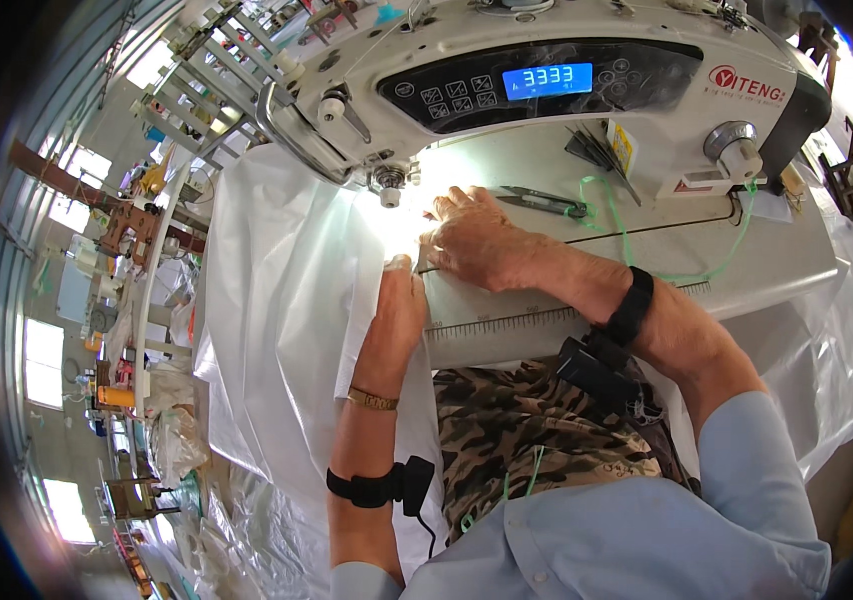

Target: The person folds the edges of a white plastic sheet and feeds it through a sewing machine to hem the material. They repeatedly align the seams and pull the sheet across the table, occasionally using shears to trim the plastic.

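Observation:
A white industrial sewing machine with a lit blue display stands in front of me. Under its needle end lies a large white plastic-like sheet, draping down to the left. My left hand is closed on the sheet's folded edge, just below the needle area. Up against the bright work light, my right hand has its fingers bent and pressed together on the sheet's edge, close to the left fingertips. Glare washes out the needle, the presser foot and part of the fingertips.
Dark thread snips lie on the machine bed right of my right hand. Beyond them, slim dark tools lean by the machine, with loose green thread nearby. A ruler scale runs along the bed's front edge. Translucent plastic hangs at the right.

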The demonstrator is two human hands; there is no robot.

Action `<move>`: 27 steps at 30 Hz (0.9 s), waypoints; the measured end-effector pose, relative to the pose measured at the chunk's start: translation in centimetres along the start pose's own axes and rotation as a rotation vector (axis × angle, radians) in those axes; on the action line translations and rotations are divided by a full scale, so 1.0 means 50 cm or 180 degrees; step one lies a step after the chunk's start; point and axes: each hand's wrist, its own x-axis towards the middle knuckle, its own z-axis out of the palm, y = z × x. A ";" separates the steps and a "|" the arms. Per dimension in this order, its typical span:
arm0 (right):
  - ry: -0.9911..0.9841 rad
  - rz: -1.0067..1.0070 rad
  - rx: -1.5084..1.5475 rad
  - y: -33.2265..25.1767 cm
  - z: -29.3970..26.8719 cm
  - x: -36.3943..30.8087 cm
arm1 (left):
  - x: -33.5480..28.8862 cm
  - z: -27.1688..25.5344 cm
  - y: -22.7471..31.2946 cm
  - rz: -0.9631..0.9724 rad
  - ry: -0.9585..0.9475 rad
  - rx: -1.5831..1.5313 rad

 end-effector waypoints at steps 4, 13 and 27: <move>0.0465 0.0066 0.0090 -0.004 -0.003 0.002 | 0.024 -0.035 -0.001 -0.1029 -0.0229 -0.0554; 0.0947 -0.0616 -0.0009 0.005 0.022 0.028 | 0.033 -0.018 -0.049 -0.1351 -0.0729 -0.1317; 0.0307 -0.0343 -0.0004 0.004 0.019 0.037 | -0.014 -0.057 0.030 -0.0686 -0.0465 -0.1174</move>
